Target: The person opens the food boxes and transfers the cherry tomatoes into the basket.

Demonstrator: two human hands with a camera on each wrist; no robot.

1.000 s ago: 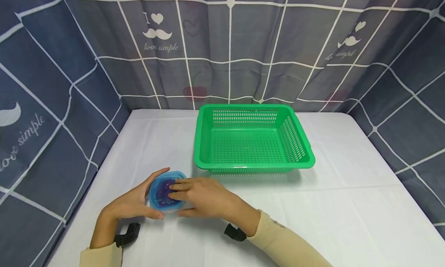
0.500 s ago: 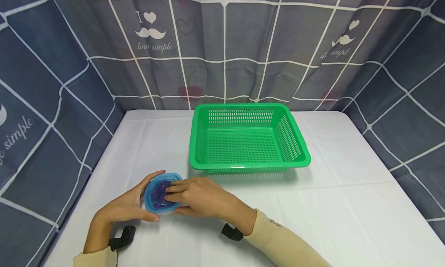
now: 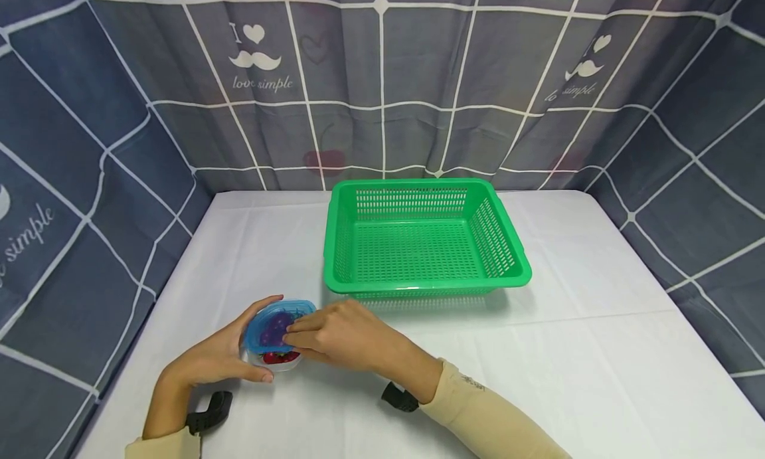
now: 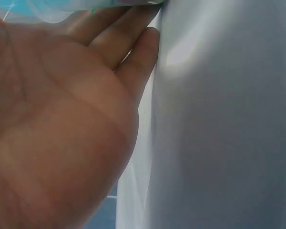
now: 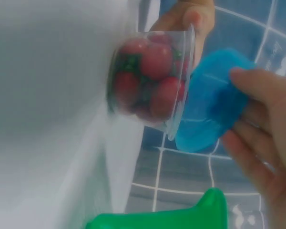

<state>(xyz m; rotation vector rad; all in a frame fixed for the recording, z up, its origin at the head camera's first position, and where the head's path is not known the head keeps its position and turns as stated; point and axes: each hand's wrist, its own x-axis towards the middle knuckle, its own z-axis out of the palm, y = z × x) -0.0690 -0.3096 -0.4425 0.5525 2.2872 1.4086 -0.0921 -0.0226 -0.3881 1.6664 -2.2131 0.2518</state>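
Note:
My left hand (image 3: 216, 354) holds a clear plastic tub (image 5: 174, 125) at the left front of the table, thumb on the near side and fingers round the far side. Inside are several cherry tomatoes (image 5: 157, 61), red with bits of green; some red ones also show at the tub's near edge in the head view. My right hand (image 3: 343, 336) pinches the translucent blue lid (image 5: 212, 102) by its right part. That lid tilts up off the tub's near and right rim, as the right wrist view shows. The left fingertips (image 4: 150, 36) lie low along the tub, near the tabletop.
Behind the tub and to its right stands a green perforated basket (image 3: 427, 286), with nothing inside it. A white cloth (image 3: 568, 366) covers the table. Dark checked curtains (image 3: 430, 60) enclose the back and both sides.
The blue lid has come up from the tub's near side and now tilts, uncovering red tomatoes. My right fingers have closed on the lid's edge. The left hand keeps its hold.

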